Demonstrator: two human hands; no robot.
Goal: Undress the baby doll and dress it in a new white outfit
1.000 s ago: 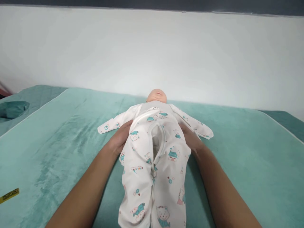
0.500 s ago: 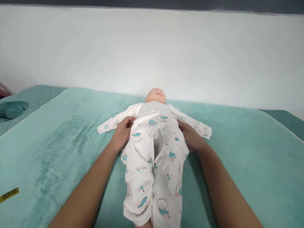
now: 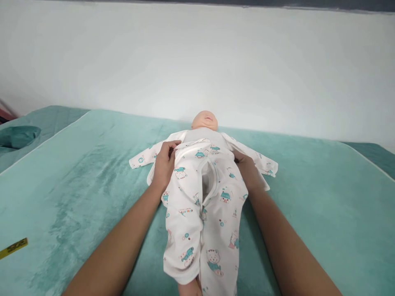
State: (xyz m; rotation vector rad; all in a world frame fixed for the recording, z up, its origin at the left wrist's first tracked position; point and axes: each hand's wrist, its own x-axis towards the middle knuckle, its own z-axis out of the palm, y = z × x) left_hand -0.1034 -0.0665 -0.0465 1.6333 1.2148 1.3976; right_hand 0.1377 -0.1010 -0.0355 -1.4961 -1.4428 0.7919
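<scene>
A baby doll (image 3: pixel 204 120) lies on its back on a teal mat (image 3: pixel 77 185), head away from me. It wears a white romper (image 3: pixel 200 213) printed with teal cartoon animals, open down the front. My left hand (image 3: pixel 164 164) pinches the romper's left edge near the doll's chest. At the doll's other side my right hand (image 3: pixel 248 172) grips the romper's right edge. Both empty sleeves lie spread flat on the mat. A bare doll foot (image 3: pixel 189 287) pokes out of the left leg at the bottom edge.
A white wall (image 3: pixel 197 65) stands right behind the mat. A dark teal cloth bundle (image 3: pixel 18 136) lies at the far left on a lower teal surface. A yellow label strip (image 3: pixel 14 248) sits on the mat at the near left.
Both hands have slid up the doll's sides toward its chest, drawing the romper upward. The romper legs have ridden up and a doll foot now shows at the bottom.
</scene>
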